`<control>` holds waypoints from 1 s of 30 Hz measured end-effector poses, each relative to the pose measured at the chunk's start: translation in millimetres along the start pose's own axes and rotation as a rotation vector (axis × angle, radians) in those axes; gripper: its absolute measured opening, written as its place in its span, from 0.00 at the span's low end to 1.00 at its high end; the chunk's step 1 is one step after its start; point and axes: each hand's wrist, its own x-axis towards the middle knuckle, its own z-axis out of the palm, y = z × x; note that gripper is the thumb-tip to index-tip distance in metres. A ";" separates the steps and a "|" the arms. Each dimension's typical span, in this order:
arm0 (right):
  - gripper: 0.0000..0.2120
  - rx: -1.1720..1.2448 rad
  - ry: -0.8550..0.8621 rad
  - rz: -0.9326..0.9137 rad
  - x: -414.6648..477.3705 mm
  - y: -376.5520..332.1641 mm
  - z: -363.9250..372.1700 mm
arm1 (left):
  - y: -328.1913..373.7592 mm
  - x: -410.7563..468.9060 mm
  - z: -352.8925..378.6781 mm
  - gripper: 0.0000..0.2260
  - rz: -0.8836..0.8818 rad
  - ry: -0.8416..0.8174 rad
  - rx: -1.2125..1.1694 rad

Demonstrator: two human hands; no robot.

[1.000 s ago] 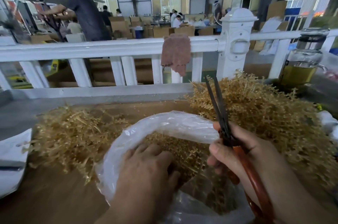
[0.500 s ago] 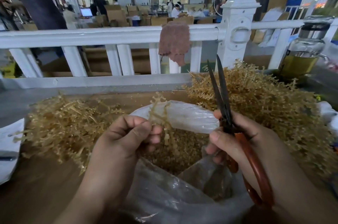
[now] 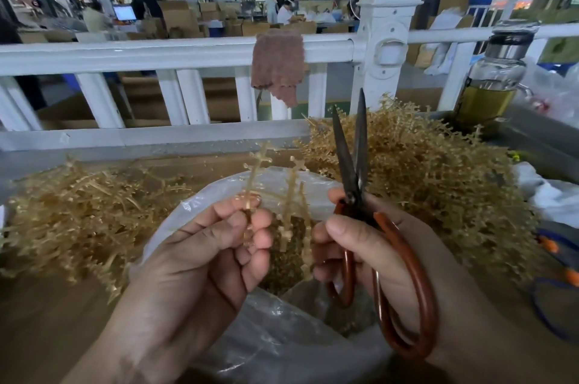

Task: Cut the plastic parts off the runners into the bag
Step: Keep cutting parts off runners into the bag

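We note the left hand [image 3: 200, 258] pinching a runner [image 3: 292, 192] upright above the bag [image 3: 282, 339]. The right hand [image 3: 379, 246] grips the scissors [image 3: 352, 164], blades slightly apart, just right of the runner, tips pointing far. Stem count uncertain, possibly 2.

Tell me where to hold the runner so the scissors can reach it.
Pinch the runner by its bare lower stem, from the left, as the left hand does now. Its branches stand upright over the bag and the scissors are open on the right, so a low left-side hold likely leaves them free for the blades.
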 end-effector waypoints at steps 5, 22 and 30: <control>0.18 0.058 0.010 0.018 -0.3 -1.6 -2.3 | -0.8 -0.2 1.8 0.24 -0.051 -0.039 -0.048; 0.20 -0.028 -0.006 -0.133 -9.5 -12.4 0.2 | -16.8 -8.6 19.1 0.29 0.020 0.071 0.405; 0.21 -0.090 -0.030 -0.162 -9.5 -11.1 -1.1 | -14.5 -10.1 23.1 0.11 0.116 0.090 0.321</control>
